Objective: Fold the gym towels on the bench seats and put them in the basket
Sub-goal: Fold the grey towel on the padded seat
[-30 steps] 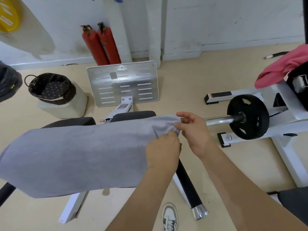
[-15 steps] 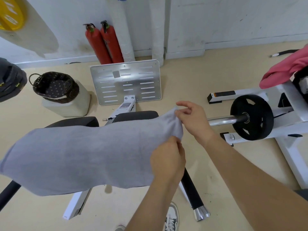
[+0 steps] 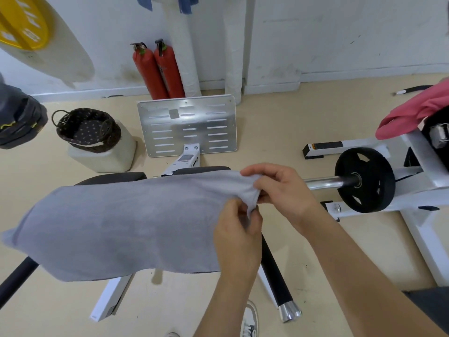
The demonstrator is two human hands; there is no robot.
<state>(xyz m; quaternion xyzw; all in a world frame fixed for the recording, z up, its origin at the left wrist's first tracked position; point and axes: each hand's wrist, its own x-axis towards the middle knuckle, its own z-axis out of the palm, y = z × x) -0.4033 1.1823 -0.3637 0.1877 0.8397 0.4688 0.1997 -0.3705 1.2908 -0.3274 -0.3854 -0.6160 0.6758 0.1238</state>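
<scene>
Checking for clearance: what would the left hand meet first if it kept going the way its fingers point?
Probably the right hand: the left hand points up at it, across the pinched grey towel corner.

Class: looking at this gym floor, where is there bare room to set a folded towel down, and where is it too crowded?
Bare floor lies between the metal footplate and the weight plate, and behind that toward the wall. The dark basket looks empty. It is crowded where both hands grip the grey towel over the bench.
</scene>
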